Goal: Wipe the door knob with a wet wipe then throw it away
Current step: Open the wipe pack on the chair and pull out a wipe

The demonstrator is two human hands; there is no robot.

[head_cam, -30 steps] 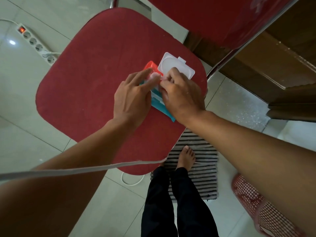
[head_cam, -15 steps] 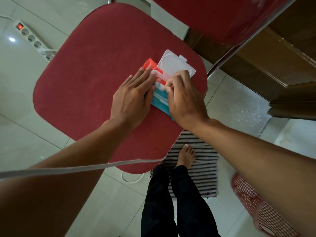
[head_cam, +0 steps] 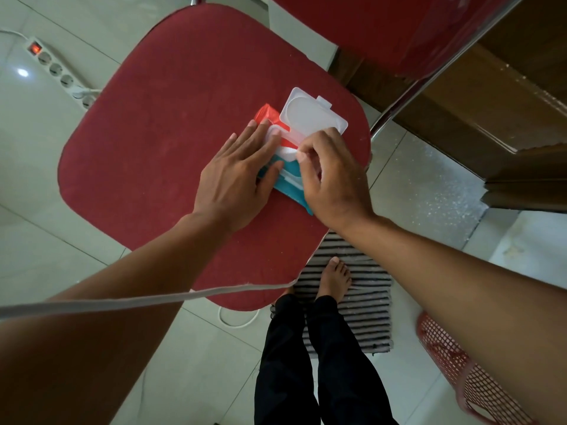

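We look down on a red chair seat point(head_cam: 159, 142) bearing a pack of wet wipes point(head_cam: 287, 184), its white flip lid point(head_cam: 313, 113) standing open. The left hand point(head_cam: 236, 176) lies flat on the pack, fingers straight, pressing it to the seat. The right hand point(head_cam: 334, 182) curls over the pack's opening, thumb and forefinger pinching what appears to be the edge of a white wipe point(head_cam: 291, 152), though the grip is partly hidden. On the tiled floor we note a striped mat point(head_cam: 365, 305), a red mesh basket point(head_cam: 478, 391) at lower right, and a power strip point(head_cam: 61, 75) at upper left.
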